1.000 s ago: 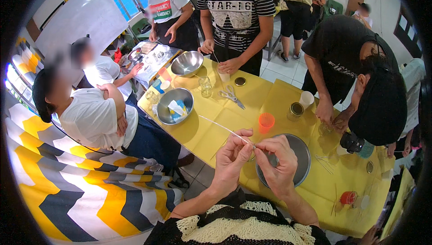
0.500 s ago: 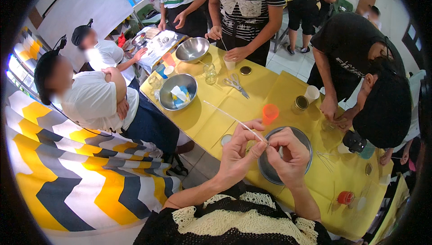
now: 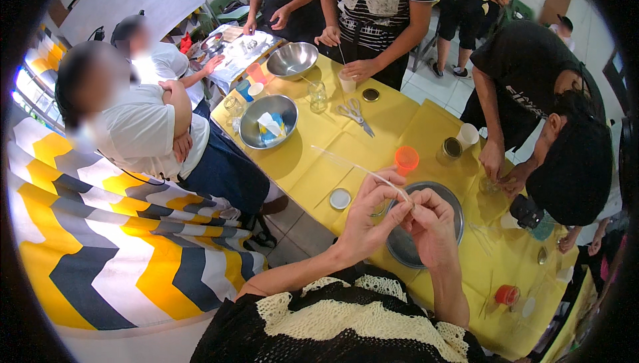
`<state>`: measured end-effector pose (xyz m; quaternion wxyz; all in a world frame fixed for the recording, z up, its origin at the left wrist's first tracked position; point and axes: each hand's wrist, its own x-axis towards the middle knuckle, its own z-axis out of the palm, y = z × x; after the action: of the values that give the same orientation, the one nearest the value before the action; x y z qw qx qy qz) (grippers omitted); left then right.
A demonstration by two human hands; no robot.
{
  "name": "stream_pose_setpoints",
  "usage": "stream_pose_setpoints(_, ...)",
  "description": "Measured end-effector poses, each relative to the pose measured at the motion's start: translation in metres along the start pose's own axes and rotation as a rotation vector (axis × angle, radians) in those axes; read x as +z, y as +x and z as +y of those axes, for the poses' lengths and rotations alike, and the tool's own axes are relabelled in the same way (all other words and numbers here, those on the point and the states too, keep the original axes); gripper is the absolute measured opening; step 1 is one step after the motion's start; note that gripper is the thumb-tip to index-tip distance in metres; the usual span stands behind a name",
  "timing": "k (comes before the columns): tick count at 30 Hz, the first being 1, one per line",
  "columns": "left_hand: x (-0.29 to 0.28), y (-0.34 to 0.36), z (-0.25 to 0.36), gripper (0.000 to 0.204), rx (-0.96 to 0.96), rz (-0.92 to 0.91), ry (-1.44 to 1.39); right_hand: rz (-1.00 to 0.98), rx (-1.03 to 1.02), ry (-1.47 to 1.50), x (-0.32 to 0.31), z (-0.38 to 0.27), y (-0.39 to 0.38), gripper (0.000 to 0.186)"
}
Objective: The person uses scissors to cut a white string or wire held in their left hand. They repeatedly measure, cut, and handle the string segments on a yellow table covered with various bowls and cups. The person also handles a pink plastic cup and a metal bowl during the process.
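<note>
A thin white wick-like strand [image 3: 363,168] slants up and left from my fingers, its far part blurred and slightly bowed. My left hand [image 3: 373,220] pinches it near its lower end between thumb and fingers. Right beside it, my right hand [image 3: 434,226] is closed with its fingertips at that same end. What exactly sits between those fingertips is too small to make out. Both hands are raised over a metal bowl [image 3: 452,198], which they partly cover. An orange cup [image 3: 406,160] stands just beyond my hands, and a round white lid [image 3: 340,198] lies to their left.
Scissors [image 3: 356,116], a glass jar [image 3: 318,98] and two more metal bowls [image 3: 247,123] [image 3: 293,60] are farther off on the yellow-covered table [image 3: 299,180]. To the right are loose white strands [image 3: 480,235], a red container [image 3: 507,295] and a co-worker bending over a jar [image 3: 489,184].
The strand was straight and sharp; now it bows and blurs at its far end. My hands have come closer together at its lower end. The whole view has shifted slightly.
</note>
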<state>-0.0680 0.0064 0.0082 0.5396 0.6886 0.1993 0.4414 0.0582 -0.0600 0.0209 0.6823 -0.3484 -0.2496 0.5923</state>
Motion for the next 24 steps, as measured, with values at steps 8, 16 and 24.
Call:
stream_pose_setpoints(8, -0.008, 0.005, 0.004, 0.009, 0.026, -0.079, 0.049, 0.0, 0.008, -0.024, -0.009, 0.008, -0.002, 0.006)
stream_pose_setpoints(16, -0.013, -0.003, 0.003, 0.008, -0.187, -0.121, -0.293, 0.176, -0.616, -0.901, -0.013, 0.002, -0.006, 0.007)
stream_pose_setpoints(24, -0.052, -0.019, -0.022, 0.01, -0.5, 0.042, -0.451, 0.116, -0.504, -1.097, -0.027, 0.016, 0.04, 0.006)
